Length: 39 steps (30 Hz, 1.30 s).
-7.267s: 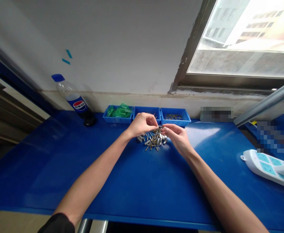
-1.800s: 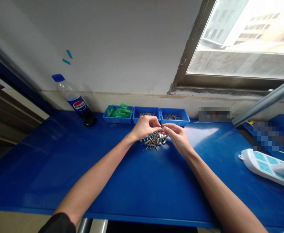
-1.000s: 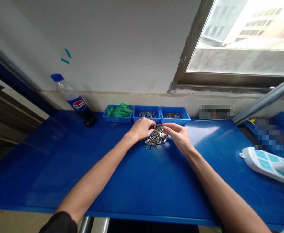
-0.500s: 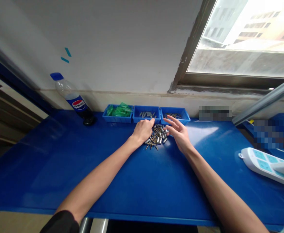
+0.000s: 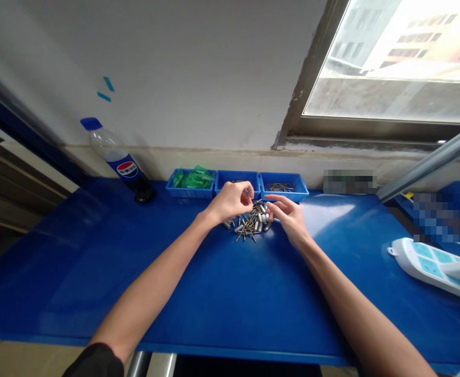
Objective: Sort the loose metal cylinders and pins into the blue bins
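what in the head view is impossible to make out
All in the head view:
Middle tray: contents mostly hidden by the left hand.
Power strip: one end cut off by the right edge.
Thing by the wall: blurred into blocks.
Any piece in the right hand: too small to tell.

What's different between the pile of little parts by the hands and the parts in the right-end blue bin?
The pile mixes chunky silvery pieces with thin rods; the bin's parts look like thin rods only. The pile lies loose on the blue table, while the bin's parts lie within the walls of the blue bin. Both include thin, metallic-looking rods at various angles.
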Available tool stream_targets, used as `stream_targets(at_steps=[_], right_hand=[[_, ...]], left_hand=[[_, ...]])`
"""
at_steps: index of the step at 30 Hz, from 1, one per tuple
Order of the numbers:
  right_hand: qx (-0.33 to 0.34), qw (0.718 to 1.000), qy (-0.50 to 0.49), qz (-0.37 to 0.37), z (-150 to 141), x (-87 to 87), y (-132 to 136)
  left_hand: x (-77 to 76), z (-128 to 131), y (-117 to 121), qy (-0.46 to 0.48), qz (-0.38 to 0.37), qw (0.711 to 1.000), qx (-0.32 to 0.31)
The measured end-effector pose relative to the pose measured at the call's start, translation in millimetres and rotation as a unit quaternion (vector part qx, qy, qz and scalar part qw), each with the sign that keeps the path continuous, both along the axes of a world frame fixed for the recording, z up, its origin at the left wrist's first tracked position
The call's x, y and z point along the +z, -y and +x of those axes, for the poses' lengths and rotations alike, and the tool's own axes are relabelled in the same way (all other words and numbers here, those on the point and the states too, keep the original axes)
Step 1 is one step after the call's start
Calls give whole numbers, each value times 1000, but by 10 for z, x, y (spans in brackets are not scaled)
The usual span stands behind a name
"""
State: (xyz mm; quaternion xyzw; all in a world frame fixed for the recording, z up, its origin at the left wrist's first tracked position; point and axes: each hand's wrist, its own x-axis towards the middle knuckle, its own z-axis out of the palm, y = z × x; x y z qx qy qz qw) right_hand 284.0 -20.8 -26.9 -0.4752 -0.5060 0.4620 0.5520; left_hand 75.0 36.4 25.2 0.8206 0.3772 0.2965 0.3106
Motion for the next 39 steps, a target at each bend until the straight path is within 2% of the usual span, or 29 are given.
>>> stream_targets(at_steps=[5,11,14,18,22,32,36,39], right_hand=[[53,998,-16,-27,-3,-32,3],[78,996,-10,-45,23,-68,2],[62,997,-1,-49,34,-49,-4],[-11,999,-52,-5,26,-13,-11],[-19,994,-108,25,12,10,-4],[-5,996,-94,-4,28,3,4],[-4,996,-87,-3,28,0,0],[-11,996,-83,-3,32,-6,-5]], left_hand=[[102,-64,30,35,-58,994,-83],[148,-83,26,-19,-38,993,-113],[143,-159,-41,-93,-7,991,-98],[98,-283,-120,-228,26,970,-85],[49,-278,-105,-276,53,956,-86],[-53,-82,-35,-301,107,943,-96],[-78,-74,-63,-256,146,949,-108],[-87,-73,-90,-172,168,964,-116]])
